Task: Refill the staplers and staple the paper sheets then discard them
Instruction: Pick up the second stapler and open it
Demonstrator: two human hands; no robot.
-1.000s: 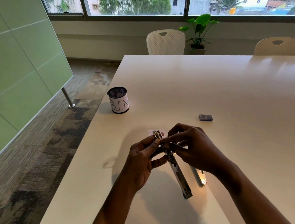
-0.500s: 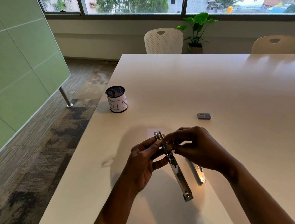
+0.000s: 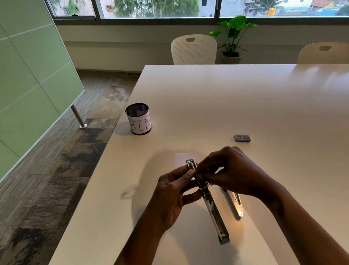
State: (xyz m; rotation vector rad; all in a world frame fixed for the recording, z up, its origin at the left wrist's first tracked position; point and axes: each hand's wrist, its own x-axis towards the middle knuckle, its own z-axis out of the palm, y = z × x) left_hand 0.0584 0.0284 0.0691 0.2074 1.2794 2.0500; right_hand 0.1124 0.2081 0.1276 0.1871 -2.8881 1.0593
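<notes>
An opened metal stapler is held flat above the white table, its two halves spread in a line. My left hand grips it near the hinge. My right hand pinches at the far half's track near the hinge; what its fingertips hold is hidden. A second stapler lies on the table just right of the first, partly under my right wrist. A small pale paper sheet lies beyond my hands. A black mesh cup labelled BIN stands at the left table edge. A small staple box lies to the right.
Two white chairs stand at the table's far side, with a potted plant by the window. The table's left edge drops to carpet, and a green glass partition runs along the left.
My right hand's fingers have curled in closer over the stapler's far half. The stapler and my left hand have held nearly still.
</notes>
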